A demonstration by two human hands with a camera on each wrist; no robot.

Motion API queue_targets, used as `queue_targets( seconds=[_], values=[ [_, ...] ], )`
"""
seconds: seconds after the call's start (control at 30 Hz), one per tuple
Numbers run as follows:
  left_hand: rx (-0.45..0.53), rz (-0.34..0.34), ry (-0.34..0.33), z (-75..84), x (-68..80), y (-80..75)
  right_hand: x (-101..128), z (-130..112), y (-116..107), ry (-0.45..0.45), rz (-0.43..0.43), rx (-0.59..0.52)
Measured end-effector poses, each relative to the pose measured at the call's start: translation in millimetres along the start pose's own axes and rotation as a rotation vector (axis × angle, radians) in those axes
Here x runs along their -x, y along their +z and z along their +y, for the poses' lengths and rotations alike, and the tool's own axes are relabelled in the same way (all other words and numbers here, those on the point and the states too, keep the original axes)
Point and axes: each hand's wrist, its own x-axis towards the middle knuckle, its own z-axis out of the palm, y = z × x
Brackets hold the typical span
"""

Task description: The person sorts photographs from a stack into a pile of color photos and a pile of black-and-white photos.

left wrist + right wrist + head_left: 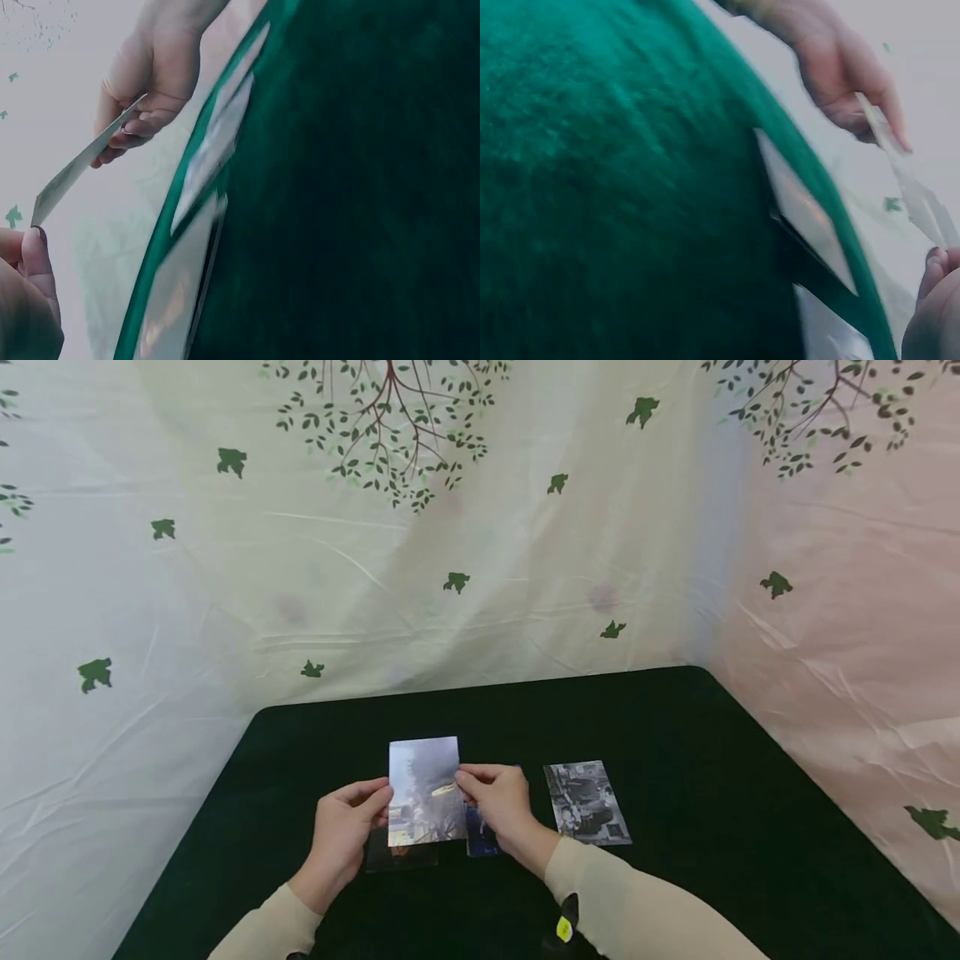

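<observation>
A pale picture card (425,789) is held up above the surface, its left edge pinched by the fingers of the left hand (347,827) and its right edge by those of the right hand (504,806). It looks light, thin and fairly stiff, likely smooth and easy to crease, so the side edges seem the best hold. A dark card (401,858), a blue card (481,833) and, farther right, a grey card (588,802) lie on the dark green surface (637,718). Leaf-printed fabric (517,535) hangs behind and along both sides.

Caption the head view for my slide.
Both hands hold up a pale card; other picture cards lie on the green table.
</observation>
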Motion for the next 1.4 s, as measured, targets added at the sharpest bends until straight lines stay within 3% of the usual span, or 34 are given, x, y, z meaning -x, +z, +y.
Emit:
queue_targets(
  seconds=[0.2,0.33,0.5,0.8,1.1,1.4],
  values=[
    [-0.112,0.025,-0.031,-11.5,-3.2,-26.6,2.4,12.1,31.6,-0.045,-0.018,0.149],
    [-0.170,0.028,-0.067,-19.1,-6.9,-38.6,3.0,19.2,40.0,-0.084,-0.091,0.280],
    [-0.243,0.004,-0.072,-28.2,-11.8,-47.6,2.9,25.3,46.0,-0.077,-0.138,0.365],
    [-0.394,-0.038,-0.046,-37.7,-18.0,-45.5,2.5,23.8,47.0,-0.081,-0.106,0.469],
    [-0.446,-0.075,-0.047,-40.6,-24.1,-42.6,-5.1,24.5,44.8,-0.074,-0.110,0.553],
    [-0.493,-0.094,-0.032,-37.1,-25.3,-40.0,-5.8,20.9,45.4,-0.040,-0.105,0.568]
  ],
)
